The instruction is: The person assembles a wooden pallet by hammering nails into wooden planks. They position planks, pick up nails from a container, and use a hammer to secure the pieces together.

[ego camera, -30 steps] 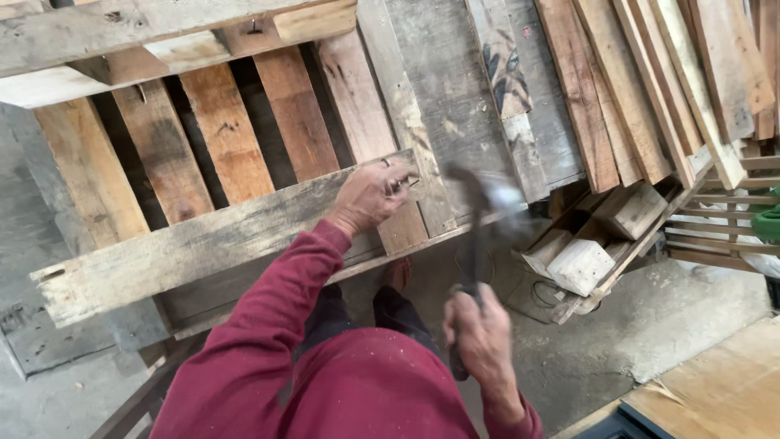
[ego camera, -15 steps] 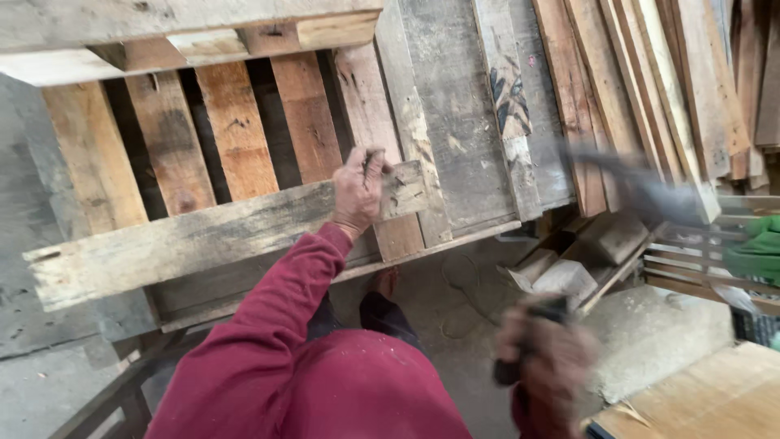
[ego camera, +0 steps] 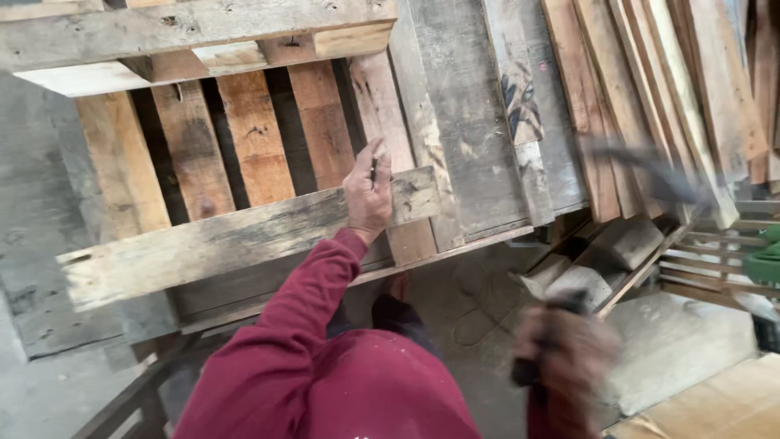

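Note:
My left hand rests on the right end of a weathered grey plank laid across a wooden pallet. Its fingers pinch a nail upright against the plank. My right hand, blurred by motion, is lower right and grips a hammer; the hammer's blurred head is raised out to the right, well away from the nail. Both arms wear dark red sleeves.
Many long boards lean together at the upper right. Short wood blocks lie on the concrete floor below them. A green object sits at the right edge, a light wooden sheet at bottom right.
The hammer has swung up and to the right, away from the plank, with my right hand dropping lower. My left hand stays on the plank end with the nail.

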